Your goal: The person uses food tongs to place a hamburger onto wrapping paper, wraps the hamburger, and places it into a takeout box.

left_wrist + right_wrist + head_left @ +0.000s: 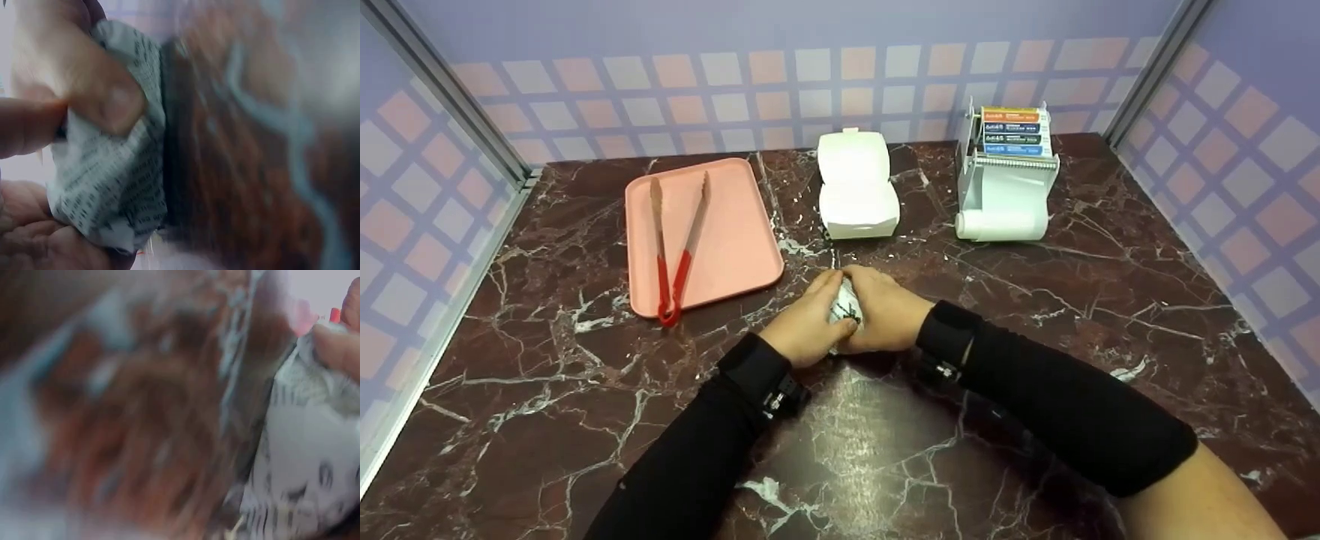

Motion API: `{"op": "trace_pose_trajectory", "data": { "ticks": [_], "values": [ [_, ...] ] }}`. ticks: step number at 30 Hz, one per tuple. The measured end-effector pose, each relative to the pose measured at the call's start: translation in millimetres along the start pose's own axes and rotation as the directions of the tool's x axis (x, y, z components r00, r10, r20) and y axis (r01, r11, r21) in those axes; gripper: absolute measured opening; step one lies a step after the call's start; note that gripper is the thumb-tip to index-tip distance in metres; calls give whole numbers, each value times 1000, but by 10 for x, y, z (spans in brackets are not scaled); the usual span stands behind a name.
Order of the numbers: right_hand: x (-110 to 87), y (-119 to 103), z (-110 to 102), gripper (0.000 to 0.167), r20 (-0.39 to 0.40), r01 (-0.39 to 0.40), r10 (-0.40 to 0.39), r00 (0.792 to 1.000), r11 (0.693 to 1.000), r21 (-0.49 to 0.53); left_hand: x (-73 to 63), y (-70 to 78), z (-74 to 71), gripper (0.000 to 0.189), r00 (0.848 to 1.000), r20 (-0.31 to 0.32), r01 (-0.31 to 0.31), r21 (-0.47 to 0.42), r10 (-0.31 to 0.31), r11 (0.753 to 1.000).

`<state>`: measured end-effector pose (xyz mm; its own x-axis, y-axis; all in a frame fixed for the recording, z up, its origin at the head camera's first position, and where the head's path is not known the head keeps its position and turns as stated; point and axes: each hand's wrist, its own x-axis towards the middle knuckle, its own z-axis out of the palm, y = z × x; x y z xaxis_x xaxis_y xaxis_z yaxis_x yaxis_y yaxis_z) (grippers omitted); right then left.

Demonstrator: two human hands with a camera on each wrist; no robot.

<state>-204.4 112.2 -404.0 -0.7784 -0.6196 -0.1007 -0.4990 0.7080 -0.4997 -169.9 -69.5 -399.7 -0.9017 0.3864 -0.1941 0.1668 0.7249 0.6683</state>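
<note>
Between both hands, low over the middle of the table, is a wrapped bundle [847, 304] in crumpled white paper with black print. My left hand [808, 321] grips its left side, the thumb lying across the near face. My right hand [889, 311] curls round the right side, and the fingers of both hands meet at the far end. Up close in the left wrist view, the printed paper bundle [121, 177] has creased folds with a thumb pressing on them. Larger black marks show on the paper bundle [309, 455] in the right wrist view. What it wraps is hidden.
Beyond the hands stands an open white clamshell box [859, 210]. At the left, red-handled tongs [676, 274] lie on a pink tray [735, 255]. A wrap dispenser [1009, 187] with a white roll and several coloured boxes stands at the back right, before the tiled wall [859, 64].
</note>
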Motion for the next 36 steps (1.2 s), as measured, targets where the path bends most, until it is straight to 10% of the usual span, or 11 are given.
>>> {"op": "trace_pose_trajectory", "data": {
  "ticks": [8,27,36],
  "values": [
    [-46,75,-117,107,108,26,-25,994,1000,-5,6,-14,-15,95,999,46,-19,33,17,999],
    [-28,91,-85,96,59,66,-64,996,997,-28,5,7,3,98,998,27,-52,33,52,998],
    [-4,143,-153,102,98,-29,26,995,999,30,97,96,-8,107,999,48,1,184,-9,983]
  ]
}}
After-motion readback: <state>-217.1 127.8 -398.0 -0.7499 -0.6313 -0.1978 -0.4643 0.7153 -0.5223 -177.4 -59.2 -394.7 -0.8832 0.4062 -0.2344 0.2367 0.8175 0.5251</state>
